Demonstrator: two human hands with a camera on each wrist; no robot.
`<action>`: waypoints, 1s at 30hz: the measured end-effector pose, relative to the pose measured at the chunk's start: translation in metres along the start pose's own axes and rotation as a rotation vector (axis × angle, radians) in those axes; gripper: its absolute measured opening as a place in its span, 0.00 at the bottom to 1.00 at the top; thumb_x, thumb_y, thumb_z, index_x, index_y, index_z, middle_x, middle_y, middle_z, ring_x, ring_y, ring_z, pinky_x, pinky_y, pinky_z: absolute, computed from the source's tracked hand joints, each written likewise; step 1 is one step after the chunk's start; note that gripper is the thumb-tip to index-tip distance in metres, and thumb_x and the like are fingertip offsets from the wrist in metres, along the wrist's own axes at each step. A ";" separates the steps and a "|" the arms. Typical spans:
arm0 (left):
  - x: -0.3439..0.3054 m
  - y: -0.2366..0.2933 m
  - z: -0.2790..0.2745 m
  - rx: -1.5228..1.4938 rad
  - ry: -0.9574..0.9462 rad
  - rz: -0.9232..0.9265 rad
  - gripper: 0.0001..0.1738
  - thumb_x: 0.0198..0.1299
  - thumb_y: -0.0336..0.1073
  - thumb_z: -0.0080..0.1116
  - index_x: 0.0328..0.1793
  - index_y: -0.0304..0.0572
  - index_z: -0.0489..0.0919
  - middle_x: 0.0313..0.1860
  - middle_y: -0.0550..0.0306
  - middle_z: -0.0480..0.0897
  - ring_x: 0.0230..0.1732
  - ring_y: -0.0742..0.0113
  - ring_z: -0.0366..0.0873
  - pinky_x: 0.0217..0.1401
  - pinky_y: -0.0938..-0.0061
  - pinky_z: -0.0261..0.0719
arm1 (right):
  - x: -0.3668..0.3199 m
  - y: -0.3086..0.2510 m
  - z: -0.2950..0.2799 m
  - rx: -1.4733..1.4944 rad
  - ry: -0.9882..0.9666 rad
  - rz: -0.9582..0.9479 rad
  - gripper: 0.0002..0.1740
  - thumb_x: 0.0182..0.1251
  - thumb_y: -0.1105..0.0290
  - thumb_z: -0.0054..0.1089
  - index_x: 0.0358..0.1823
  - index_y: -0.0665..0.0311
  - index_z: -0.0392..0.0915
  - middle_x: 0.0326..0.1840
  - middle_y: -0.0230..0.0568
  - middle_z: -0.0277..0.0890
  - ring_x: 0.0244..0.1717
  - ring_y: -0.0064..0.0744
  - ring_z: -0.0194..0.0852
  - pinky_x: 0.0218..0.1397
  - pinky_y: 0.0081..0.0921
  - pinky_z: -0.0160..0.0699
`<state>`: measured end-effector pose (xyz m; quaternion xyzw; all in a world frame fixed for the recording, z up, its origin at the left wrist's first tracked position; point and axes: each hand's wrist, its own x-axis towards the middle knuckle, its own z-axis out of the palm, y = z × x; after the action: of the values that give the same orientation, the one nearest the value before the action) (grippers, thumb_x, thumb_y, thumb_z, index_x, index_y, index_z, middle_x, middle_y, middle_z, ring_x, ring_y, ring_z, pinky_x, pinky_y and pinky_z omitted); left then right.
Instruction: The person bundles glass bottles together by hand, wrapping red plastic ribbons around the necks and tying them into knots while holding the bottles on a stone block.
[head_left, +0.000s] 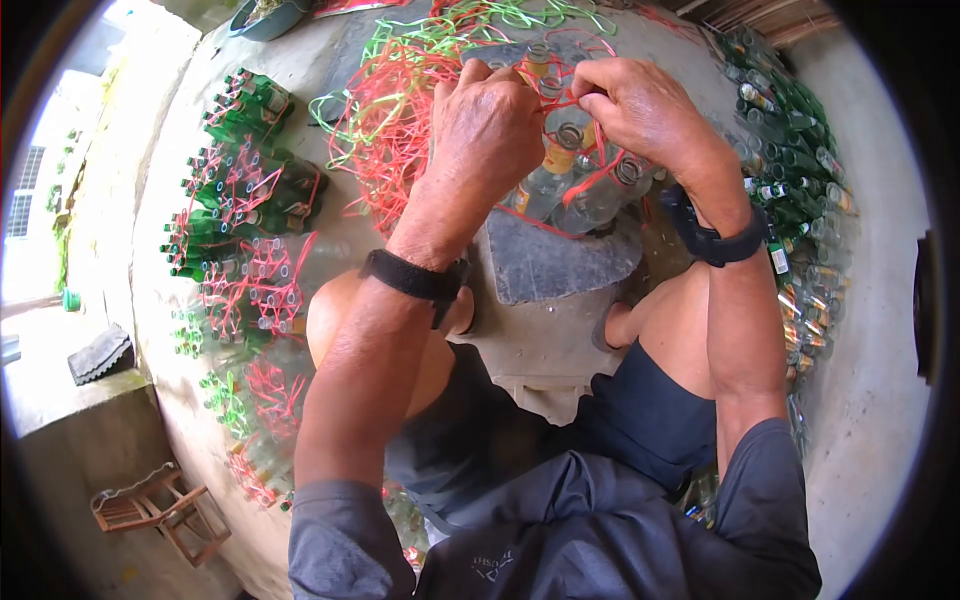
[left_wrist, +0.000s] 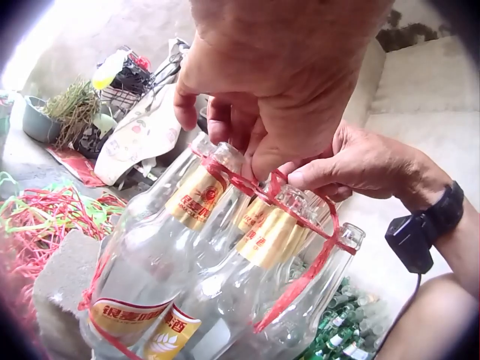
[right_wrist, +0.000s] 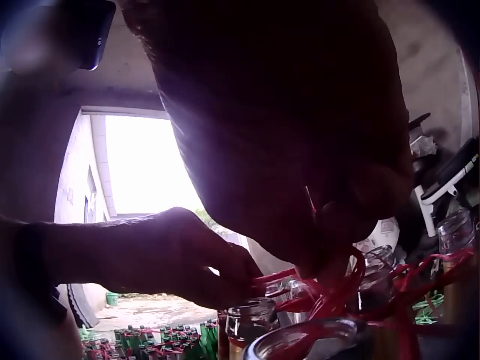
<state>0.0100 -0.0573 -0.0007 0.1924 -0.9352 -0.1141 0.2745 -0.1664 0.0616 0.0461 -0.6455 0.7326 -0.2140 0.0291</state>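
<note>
Several clear glass bottles (left_wrist: 217, 292) with gold neck labels stand close together, red plastic strap (left_wrist: 319, 262) running around their necks and lower down around their bodies. My left hand (head_left: 487, 125) is over the bottle tops at the left, fingers curled and pinching the red strap. From the other side my right hand (head_left: 645, 112) pinches the strap between thumb and forefinger. Both hands meet close above the necks in the left wrist view, where the left fingertips are partly hidden behind the bottle mouths. In the right wrist view the right hand (right_wrist: 300, 150) is dark against the light.
A tangle of red and green strapping (head_left: 395, 130) lies just left of the bottles. Beneath them is a dark slab (head_left: 560, 265). Green and clear bottles (head_left: 240, 190) stand in tied bundles at the left; loose bottles (head_left: 800, 180) line the right wall. A wooden stool (head_left: 160, 510) is at lower left.
</note>
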 end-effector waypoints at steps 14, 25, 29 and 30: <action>0.009 -0.009 0.000 -0.117 -0.150 -0.071 0.11 0.60 0.36 0.68 0.44 0.40 0.93 0.42 0.49 0.91 0.54 0.44 0.80 0.64 0.57 0.78 | 0.005 -0.004 0.022 -0.182 0.079 -0.044 0.08 0.62 0.74 0.59 0.39 0.60 0.86 0.42 0.51 0.88 0.48 0.60 0.88 0.53 0.56 0.84; 0.014 -0.016 0.004 -0.247 -0.140 -0.101 0.13 0.58 0.34 0.68 0.45 0.36 0.93 0.35 0.37 0.90 0.37 0.44 0.91 0.47 0.56 0.86 | 0.008 -0.002 0.027 0.085 -0.046 0.120 0.11 0.63 0.71 0.59 0.43 0.62 0.87 0.40 0.58 0.88 0.46 0.62 0.88 0.51 0.54 0.84; 0.014 -0.016 0.001 -0.256 -0.166 -0.120 0.14 0.57 0.34 0.68 0.47 0.36 0.94 0.37 0.38 0.91 0.39 0.46 0.92 0.47 0.58 0.87 | 0.011 0.002 0.030 0.162 -0.103 0.147 0.12 0.63 0.72 0.58 0.45 0.63 0.88 0.40 0.58 0.88 0.44 0.58 0.90 0.50 0.50 0.85; 0.014 -0.016 0.000 -0.264 -0.178 -0.139 0.14 0.58 0.34 0.69 0.47 0.37 0.94 0.37 0.38 0.91 0.39 0.47 0.92 0.47 0.58 0.87 | 0.013 0.001 0.030 0.215 -0.154 0.196 0.13 0.64 0.73 0.58 0.46 0.64 0.88 0.40 0.58 0.89 0.45 0.55 0.90 0.50 0.48 0.86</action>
<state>0.0041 -0.0777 0.0008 0.2080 -0.9172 -0.2712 0.2048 -0.1601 0.0416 0.0219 -0.5785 0.7606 -0.2373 0.1747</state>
